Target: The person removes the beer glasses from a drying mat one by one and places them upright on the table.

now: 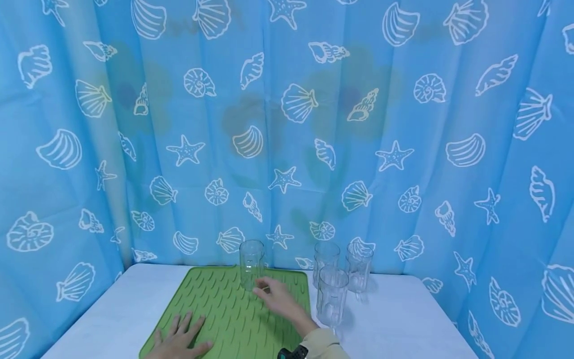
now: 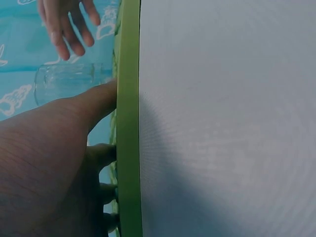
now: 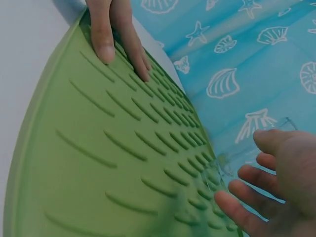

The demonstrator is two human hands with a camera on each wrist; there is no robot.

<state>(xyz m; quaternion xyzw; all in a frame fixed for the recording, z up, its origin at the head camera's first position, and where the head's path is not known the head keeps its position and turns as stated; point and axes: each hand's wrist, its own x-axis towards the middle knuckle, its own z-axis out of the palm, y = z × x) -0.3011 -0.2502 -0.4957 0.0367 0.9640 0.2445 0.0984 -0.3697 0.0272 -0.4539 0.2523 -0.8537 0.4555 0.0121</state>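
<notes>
A clear drinking glass (image 1: 252,264) stands upright on the green ridged mat (image 1: 224,319), near its back edge. My right hand (image 1: 277,297) is just in front and to the right of this glass, its fingers loosely bent and holding nothing. In the left wrist view, a gap shows between the right hand (image 2: 71,27) and the glass (image 2: 64,81). My left hand (image 1: 179,341) rests with spread fingers on the front left part of the mat. The right wrist view shows two fingers of the left hand (image 3: 116,34) touching the ridged surface.
Three more clear glasses stand upright on the white tabletop (image 1: 394,319) right of the mat: a front one (image 1: 332,299), a back left one (image 1: 326,254) and a back right one (image 1: 359,269). A blue shell-print curtain (image 1: 278,149) hangs behind and at both sides.
</notes>
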